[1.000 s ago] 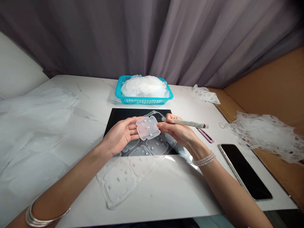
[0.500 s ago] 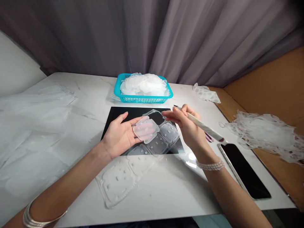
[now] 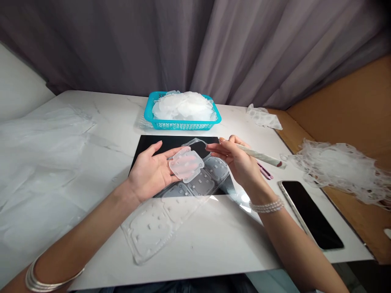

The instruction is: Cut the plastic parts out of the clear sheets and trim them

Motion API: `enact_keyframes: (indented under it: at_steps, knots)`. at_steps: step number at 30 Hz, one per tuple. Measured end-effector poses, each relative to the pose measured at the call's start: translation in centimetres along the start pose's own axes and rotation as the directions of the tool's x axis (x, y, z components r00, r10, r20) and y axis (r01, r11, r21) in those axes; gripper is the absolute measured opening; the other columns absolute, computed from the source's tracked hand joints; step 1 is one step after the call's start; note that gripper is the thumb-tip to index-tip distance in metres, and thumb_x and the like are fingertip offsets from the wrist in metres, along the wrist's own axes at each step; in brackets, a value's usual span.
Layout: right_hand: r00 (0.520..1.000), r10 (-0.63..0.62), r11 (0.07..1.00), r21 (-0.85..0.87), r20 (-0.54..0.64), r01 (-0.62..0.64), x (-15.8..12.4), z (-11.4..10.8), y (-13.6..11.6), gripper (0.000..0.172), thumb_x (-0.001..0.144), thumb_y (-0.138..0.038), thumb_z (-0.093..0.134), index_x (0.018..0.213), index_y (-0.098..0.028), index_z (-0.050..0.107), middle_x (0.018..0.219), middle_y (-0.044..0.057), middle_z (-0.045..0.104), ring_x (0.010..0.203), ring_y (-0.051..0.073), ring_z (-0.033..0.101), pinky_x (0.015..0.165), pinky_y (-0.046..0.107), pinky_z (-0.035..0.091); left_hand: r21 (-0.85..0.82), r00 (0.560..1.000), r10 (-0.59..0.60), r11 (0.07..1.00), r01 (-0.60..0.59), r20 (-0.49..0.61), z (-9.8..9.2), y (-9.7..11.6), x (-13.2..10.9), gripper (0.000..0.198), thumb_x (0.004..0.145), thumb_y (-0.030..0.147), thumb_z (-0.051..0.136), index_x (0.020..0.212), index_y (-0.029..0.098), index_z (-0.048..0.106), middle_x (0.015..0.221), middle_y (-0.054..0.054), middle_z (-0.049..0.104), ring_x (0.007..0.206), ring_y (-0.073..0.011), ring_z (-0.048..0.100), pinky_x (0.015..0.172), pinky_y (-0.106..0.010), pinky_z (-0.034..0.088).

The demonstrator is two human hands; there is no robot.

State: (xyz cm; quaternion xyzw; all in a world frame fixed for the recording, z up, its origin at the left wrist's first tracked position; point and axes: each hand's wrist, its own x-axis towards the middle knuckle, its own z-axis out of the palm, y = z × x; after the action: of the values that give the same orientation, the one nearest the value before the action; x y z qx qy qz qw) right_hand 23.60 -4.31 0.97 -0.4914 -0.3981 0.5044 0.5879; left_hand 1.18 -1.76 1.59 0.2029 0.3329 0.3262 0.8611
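My left hand (image 3: pixel 151 169) is palm up, fingers stretched out, with a frosted, translucent plastic piece (image 3: pixel 186 163) resting on them. The piece is squarish with notched edges. In my right hand (image 3: pixel 240 158) is a long, pale pen-like tool (image 3: pixel 262 156), held between thumb and fingers, its rear end pointing right; the front tip is hard to see. The right fingertips are close to a clear plastic sheet (image 3: pixel 149 228) of moulded, squarish panels. An open gap shows at its far end. The sheet lies diagonally over a black board (image 3: pixel 151 141), partly under my left hand.
A blue basket (image 3: pixel 186 124) heaped with translucent pieces stands behind the board. Clear sheets (image 3: pixel 36 162) spread at left. Cut-out plastic scraps (image 3: pixel 339 169) pile up at right, with another scrap (image 3: pixel 264 118) farther back. A phone (image 3: pixel 314 215) and a pink-handled tool (image 3: pixel 265 171) lie near my right arm.
The pen-like tool has tilted flatter in my right hand, and its rear end has come up off the phone's side. My left hand still carries the plastic piece. The whole view has shifted slightly.
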Motion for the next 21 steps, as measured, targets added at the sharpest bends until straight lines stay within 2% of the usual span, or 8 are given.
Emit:
enact_keyframes:
  at_steps: [5,10,13,15,16,18,20,21]
  knots:
    - [0.992,0.074,0.997,0.003,0.105,-0.075,-0.3,0.5,0.3,0.042,0.082,-0.035,0.076,0.069,-0.023,0.038,0.085,0.005,0.074,0.096,0.023,0.072,0.081,0.034,0.056,-0.011,1.0,-0.004,1.0,0.004,0.0,-0.1,0.0,0.1,0.062,0.098,0.049,0.036,0.14,0.005,0.052,0.135,-0.025,0.062,0.126,-0.0362,0.06,0.104,-0.054,0.047]
    - [0.957,0.133,0.991,-0.02,0.258,-0.133,-0.9,2.0,2.0,0.039,0.078,-0.028,0.078,0.074,-0.023,0.039,0.072,-0.004,0.057,0.065,0.011,0.055,0.059,0.025,0.044,0.029,1.0,-0.008,1.0,0.008,-0.022,-0.1,-0.4,0.4,0.06,0.098,0.047,0.037,0.137,0.005,0.055,0.134,-0.024,0.062,0.128,-0.0365,0.057,0.102,-0.054,0.049]
    - [0.967,0.1,0.993,-0.083,0.234,-0.083,-0.7,2.2,3.0,0.042,0.077,-0.028,0.075,0.07,-0.023,0.035,0.063,-0.007,0.044,0.058,0.01,0.043,0.055,0.025,0.036,0.11,0.998,0.027,0.994,-0.021,-0.057,-0.3,-0.6,0.5,0.057,0.097,0.046,0.044,0.139,0.009,0.053,0.135,-0.023,0.061,0.128,-0.0344,0.057,0.104,-0.051,0.048]
    - [0.989,0.004,0.989,-0.147,0.147,0.018,0.4,1.8,2.8,0.043,0.078,-0.029,0.072,0.068,-0.024,0.031,0.063,-0.006,0.041,0.06,0.011,0.042,0.058,0.027,0.037,0.204,0.984,0.144,0.971,-0.122,-0.102,-0.7,-0.7,0.7,0.055,0.096,0.045,0.049,0.142,0.015,0.051,0.137,-0.02,0.06,0.131,-0.0322,0.055,0.106,-0.048,0.046]
    - [0.993,-0.085,0.974,-0.204,0.079,0.099,1.2,1.5,2.2,0.043,0.079,-0.03,0.071,0.068,-0.024,0.03,0.063,-0.006,0.04,0.062,0.012,0.042,0.061,0.028,0.037,0.271,0.967,0.224,0.945,-0.184,-0.124,-0.9,-0.7,0.8,0.055,0.095,0.045,0.051,0.142,0.018,0.051,0.139,-0.019,0.059,0.133,-0.0316,0.052,0.108,-0.047,0.045]
    - [0.956,-0.293,0.892,-0.367,-0.026,0.264,3.7,1.4,0.5,0.045,0.086,-0.036,0.065,0.069,-0.025,0.024,0.065,-0.005,0.036,0.069,0.015,0.041,0.066,0.03,0.036,0.457,0.912,0.386,0.842,-0.287,-0.139,-1.6,-0.9,1.1,0.053,0.092,0.045,0.057,0.14,0.022,0.054,0.143,-0.017,0.056,0.139,-0.0321,0.047,0.113,-0.047,0.038]
    - [0.919,-0.395,0.794,-0.501,0.008,0.346,6.8,2.1,-1.5,0.043,0.096,-0.042,0.048,0.071,-0.026,0.018,0.066,-0.003,0.033,0.076,0.017,0.04,0.071,0.031,0.035,0.691,0.86,0.507,0.645,-0.328,-0.065,-2.3,-1.3,1.5,0.051,0.091,0.044,0.06,0.139,0.025,0.057,0.149,-0.014,0.051,0.144,-0.0338,0.038,0.119,-0.049,0.028]
    - [0.924,-0.373,0.771,-0.526,0.084,0.359,8.5,2.7,-2.4,0.039,0.1,-0.044,0.039,0.072,-0.026,0.017,0.067,-0.002,0.033,0.079,0.018,0.04,0.073,0.031,0.035,0.799,0.841,0.542,0.505,-0.326,0.001,-2.8,-1.6,1.7,0.051,0.091,0.042,0.059,0.14,0.025,0.056,0.153,-0.013,0.047,0.147,-0.0344,0.033,0.12,-0.051,0.024]
